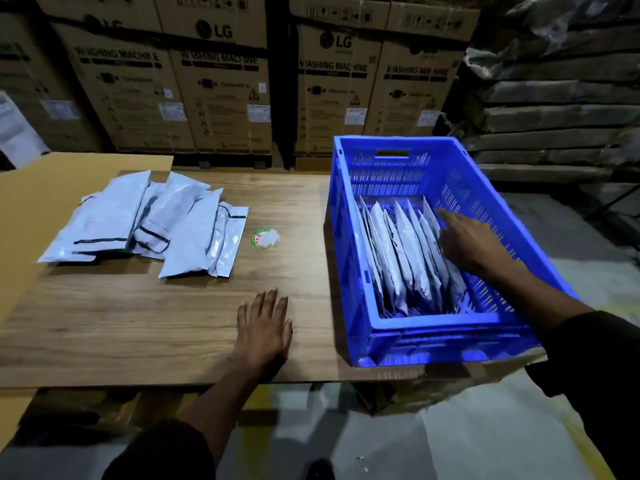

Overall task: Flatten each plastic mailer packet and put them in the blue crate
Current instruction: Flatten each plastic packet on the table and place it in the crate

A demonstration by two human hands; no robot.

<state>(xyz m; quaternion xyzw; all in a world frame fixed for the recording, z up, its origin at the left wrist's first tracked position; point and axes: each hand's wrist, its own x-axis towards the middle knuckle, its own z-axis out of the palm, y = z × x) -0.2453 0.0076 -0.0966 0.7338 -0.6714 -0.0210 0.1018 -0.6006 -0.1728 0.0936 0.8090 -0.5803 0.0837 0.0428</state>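
Note:
A loose pile of several pale grey plastic mailer packets lies on the wooden table at the back left. The blue crate stands on the table's right end. Inside it several mailer packets stand on edge in a row. My right hand reaches into the crate with its fingers straight, resting against the rightmost packets. My left hand lies flat on the table, palm down, fingers spread, holding nothing, left of the crate.
A small round sticker with crumpled plastic lies between the pile and the crate. A brown cardboard sheet covers the table's left end. Stacked washing machine cartons stand behind the table, wrapped stacks at the right.

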